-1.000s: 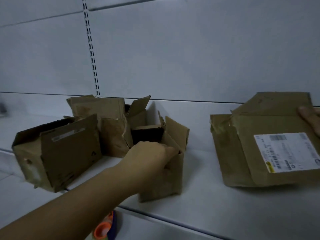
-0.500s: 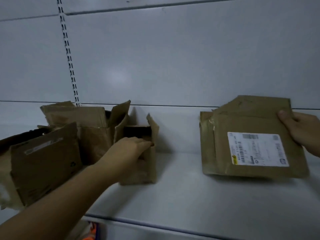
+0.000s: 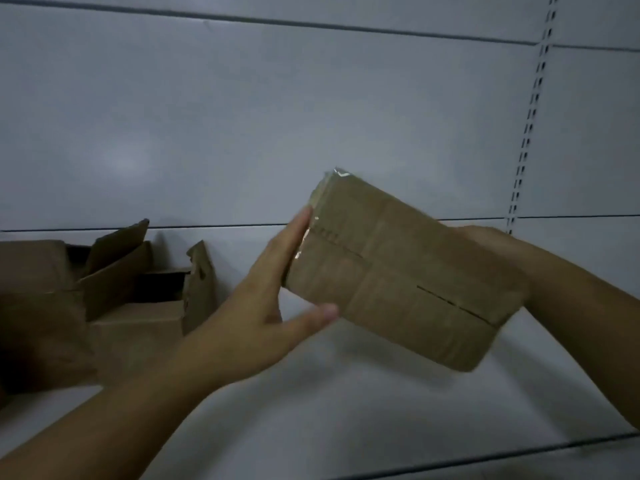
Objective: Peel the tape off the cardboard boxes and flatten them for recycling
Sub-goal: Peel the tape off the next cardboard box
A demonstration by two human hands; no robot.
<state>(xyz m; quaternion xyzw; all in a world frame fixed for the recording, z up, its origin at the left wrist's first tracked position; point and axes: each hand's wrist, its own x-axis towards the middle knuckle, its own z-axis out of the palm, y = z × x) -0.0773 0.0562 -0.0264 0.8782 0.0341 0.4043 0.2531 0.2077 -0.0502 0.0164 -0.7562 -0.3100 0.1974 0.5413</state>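
Left hand (image 3: 273, 289) has left the open boxes (image 3: 138, 327); its straight fingers now press the left end of the cardboard box (image 3: 408, 271), raised off the shelf (image 3: 346, 410). Right hand (image 3: 491, 244) supports the other end, grip hidden. Clear tape (image 3: 337, 174) remains: peeling likely next

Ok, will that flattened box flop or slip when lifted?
Probably stiff: the box looks flat though held only at its ends. Likely light: the left hand steadies it with straight fingers. Glossy tape at its corner may be slick.
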